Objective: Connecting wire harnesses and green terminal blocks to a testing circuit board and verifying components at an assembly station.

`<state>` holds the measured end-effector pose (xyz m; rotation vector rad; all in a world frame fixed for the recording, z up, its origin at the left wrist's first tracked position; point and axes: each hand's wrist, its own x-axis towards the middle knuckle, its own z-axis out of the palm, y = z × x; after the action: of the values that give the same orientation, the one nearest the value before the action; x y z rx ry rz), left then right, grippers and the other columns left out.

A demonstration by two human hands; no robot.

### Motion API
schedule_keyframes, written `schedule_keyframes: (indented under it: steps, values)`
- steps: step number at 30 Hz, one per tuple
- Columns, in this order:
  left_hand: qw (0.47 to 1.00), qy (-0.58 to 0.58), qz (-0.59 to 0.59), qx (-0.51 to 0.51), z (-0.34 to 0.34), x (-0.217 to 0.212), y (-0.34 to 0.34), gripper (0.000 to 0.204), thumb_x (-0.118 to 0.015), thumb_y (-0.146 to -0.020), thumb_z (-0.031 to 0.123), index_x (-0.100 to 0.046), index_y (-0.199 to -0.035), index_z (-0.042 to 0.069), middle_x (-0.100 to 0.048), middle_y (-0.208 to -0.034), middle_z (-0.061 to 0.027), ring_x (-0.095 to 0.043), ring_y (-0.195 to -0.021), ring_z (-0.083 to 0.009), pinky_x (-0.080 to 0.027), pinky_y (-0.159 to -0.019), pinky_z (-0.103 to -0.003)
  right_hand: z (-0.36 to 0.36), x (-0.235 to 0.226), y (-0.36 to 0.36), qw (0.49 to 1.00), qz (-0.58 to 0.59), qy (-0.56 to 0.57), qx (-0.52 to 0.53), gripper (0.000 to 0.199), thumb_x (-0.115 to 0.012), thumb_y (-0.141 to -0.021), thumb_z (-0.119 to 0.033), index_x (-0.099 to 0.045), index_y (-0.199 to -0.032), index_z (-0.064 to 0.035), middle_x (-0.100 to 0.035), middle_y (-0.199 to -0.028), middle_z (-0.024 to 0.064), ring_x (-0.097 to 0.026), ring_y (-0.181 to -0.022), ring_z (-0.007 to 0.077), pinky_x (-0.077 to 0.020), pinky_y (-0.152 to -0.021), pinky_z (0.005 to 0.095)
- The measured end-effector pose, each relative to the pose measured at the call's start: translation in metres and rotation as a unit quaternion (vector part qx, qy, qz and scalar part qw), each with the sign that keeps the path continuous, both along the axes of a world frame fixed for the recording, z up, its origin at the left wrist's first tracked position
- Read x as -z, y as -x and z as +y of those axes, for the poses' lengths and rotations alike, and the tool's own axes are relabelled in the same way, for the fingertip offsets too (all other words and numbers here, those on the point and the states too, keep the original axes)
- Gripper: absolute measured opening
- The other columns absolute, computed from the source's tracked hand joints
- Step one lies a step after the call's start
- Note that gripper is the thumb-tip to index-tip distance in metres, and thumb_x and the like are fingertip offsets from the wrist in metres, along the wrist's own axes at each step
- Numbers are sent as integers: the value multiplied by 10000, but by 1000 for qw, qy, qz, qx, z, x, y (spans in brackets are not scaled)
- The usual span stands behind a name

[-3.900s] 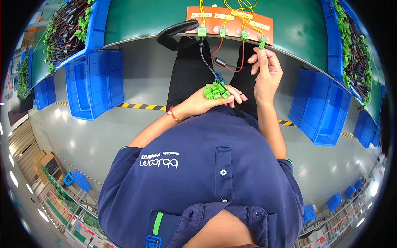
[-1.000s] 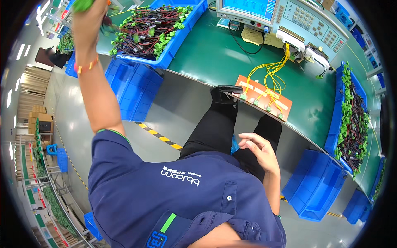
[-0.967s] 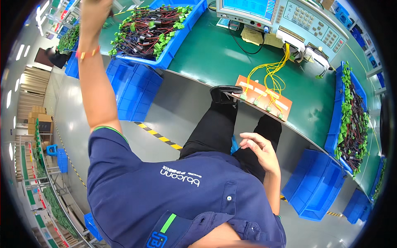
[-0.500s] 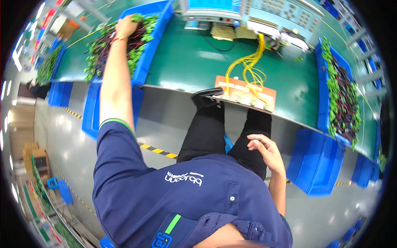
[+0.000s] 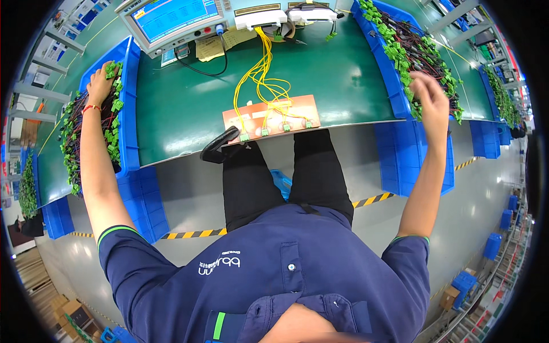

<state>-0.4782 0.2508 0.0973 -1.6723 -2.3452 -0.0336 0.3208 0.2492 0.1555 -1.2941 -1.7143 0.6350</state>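
My left hand (image 5: 101, 84) reaches into the blue bin (image 5: 130, 103) on the left, its fingers curled down on the green connectors (image 5: 113, 70) of dark wire leads. The fingertips are partly hidden among the leads. Over the near inner side of the right-hand bin (image 5: 394, 80), my right hand (image 5: 430, 102) has its fingers loosely bent and apart, slightly blurred, with nothing visible in them. Below it lie more dark leads with green connectors (image 5: 426, 60). Between the bins, an orange board (image 5: 274, 118) sits at the table's front edge, with yellow wires (image 5: 257, 71) running to its green connectors.
A tester with a lit screen (image 5: 177, 20) stands at the back of the green table (image 5: 189, 108). A black clamp-like part (image 5: 220, 146) sticks out at the front edge beside the board. Blue bins (image 5: 140, 200) are below the table on both sides.
The view has swung to the right. My right hand has risen from near my lap to the right-hand bin. My left hand is still in the left bin.
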Motion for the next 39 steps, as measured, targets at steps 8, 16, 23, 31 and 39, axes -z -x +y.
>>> schedule_keyframes:
  steps: [8,16,23,31,39]
  values:
    - [992,88,74,-43,-40,-47,-5,562,-641,-871,519,-506,-1364,285,-569,-1309,-118,-490,-1260,-352,-407,-982,-582,99,37,-69,941,-305,-145,17,247,-646,-915,-197,-673,-1103,-40,-644,-996,96,-636,-847,222,-499,-814,302]
    - [964,-143,-165,152,-143,-108,-147,387,-626,-952,270,-605,-1297,96,-628,-1225,-152,-576,-1160,-270,-433,-1006,-379,84,13,-75,990,-144,-4,3,146,-633,-923,-144,-639,-967,-5,-589,-790,-28,-487,-679,58,-405,-623,218]
    - [854,-181,-406,271,-198,-69,-332,252,-601,-945,88,-656,-1184,30,-680,-1028,-83,-618,-972,-152,-473,-899,-292,13,-55,-51,947,268,-130,-117,175,-537,-959,-63,-633,-1063,40,-610,-894,82,-441,-640,90,-329,-585,226]
    - [570,-93,-762,291,-197,-1,-473,401,-573,-980,139,-527,-1354,1,-591,-1124,-84,-603,-887,-127,-501,-810,-259,-105,-14,80,963,-40,-68,-258,139,-599,-844,34,-590,-975,-11,-593,-839,41,-571,-672,79,-444,-590,200]
    - [507,-65,-820,259,-202,32,-483,313,-467,-1042,149,-578,-1287,-12,-557,-1047,-45,-550,-807,-80,-486,-729,-233,-161,98,135,888,178,310,-291,134,-533,-910,37,-527,-1040,3,-642,-899,42,-610,-860,82,-498,-763,250]
